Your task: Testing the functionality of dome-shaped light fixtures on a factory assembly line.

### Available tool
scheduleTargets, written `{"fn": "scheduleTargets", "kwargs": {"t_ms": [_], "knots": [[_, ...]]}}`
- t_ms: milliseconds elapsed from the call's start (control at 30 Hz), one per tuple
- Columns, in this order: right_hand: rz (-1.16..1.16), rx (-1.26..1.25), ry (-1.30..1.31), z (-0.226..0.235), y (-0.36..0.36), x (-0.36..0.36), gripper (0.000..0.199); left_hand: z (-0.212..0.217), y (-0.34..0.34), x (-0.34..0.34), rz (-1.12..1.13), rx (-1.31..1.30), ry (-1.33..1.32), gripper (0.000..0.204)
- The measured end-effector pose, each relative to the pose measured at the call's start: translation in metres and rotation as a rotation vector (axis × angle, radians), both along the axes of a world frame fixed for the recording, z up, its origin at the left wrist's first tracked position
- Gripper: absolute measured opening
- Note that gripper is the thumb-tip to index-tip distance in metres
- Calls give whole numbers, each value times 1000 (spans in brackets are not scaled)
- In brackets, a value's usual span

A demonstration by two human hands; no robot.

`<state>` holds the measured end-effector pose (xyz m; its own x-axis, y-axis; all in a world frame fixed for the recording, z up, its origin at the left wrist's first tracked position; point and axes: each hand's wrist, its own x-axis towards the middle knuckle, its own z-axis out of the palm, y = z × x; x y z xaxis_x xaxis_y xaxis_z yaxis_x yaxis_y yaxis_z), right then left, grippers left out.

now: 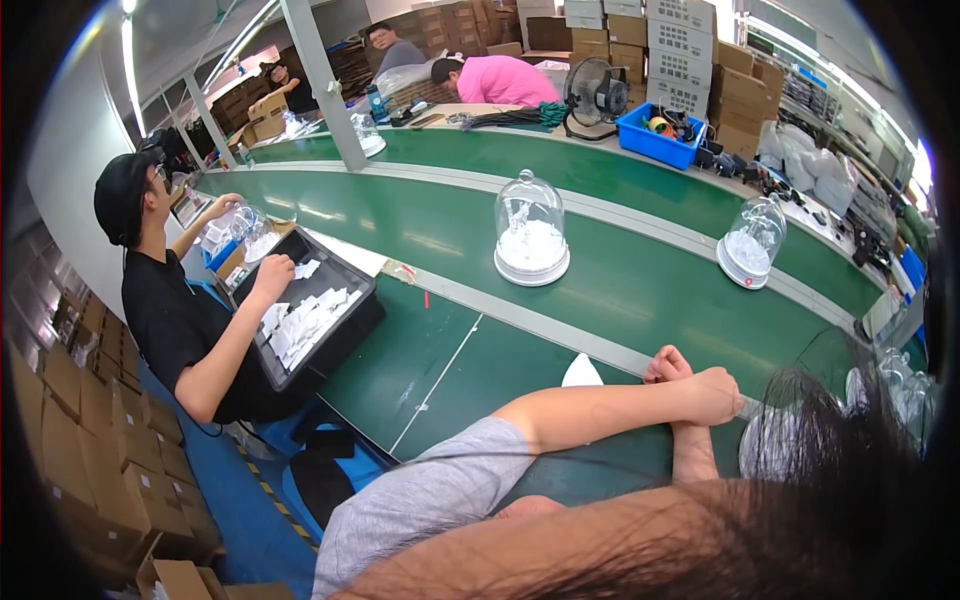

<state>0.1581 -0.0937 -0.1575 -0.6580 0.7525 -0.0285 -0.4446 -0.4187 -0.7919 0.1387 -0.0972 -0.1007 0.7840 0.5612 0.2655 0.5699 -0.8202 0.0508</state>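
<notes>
Both hands idle: left hand (712,392) loosely curled, right hand (668,366) fisted, crossed on the green table (480,360) beside a white paper piece (581,373). Two glass domes (531,232) stand well apart, untouched.

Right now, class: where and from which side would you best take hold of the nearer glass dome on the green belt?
Probably grip the nearer glass dome by its white round base, coming from the near side; the glass above is smooth and rounded, and the base rim offers a flat edge. Both hands rest crossed, empty.
</notes>
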Motion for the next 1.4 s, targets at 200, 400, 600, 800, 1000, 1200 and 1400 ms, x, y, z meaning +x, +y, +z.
{"fn": "scheduleTargets", "kwargs": {"t_ms": [200, 400, 600, 800, 1000, 1200, 1400], "knots": [[-15, -24, 53, -4, 0, -3, 13, 1, -3, 6, 121, -38, -66, 24], [48, 11, 47, -12, 8, 2, 11, 24, -19, -1, 126, -58, -103, 23], [-53, -64, 67, -2, 0, -4, 13, 42, -37, -5, 241, -71, -77, 25], [-27, -86, 79, 8, -6, -7, 12, 17, -15, -1, 177, -27, -43, 29], [-25, -88, 66, 0, -2, -6, 14, -14, -3, 10, 245, 116, -57, 23], [-39, -77, 65, -2, 0, -2, 15, -5, -6, 10, 221, -12, -81, 23], [7, -46, 73, 1, -3, -10, 16, -13, 8, 6, 213, -154, 88, 21]]}}
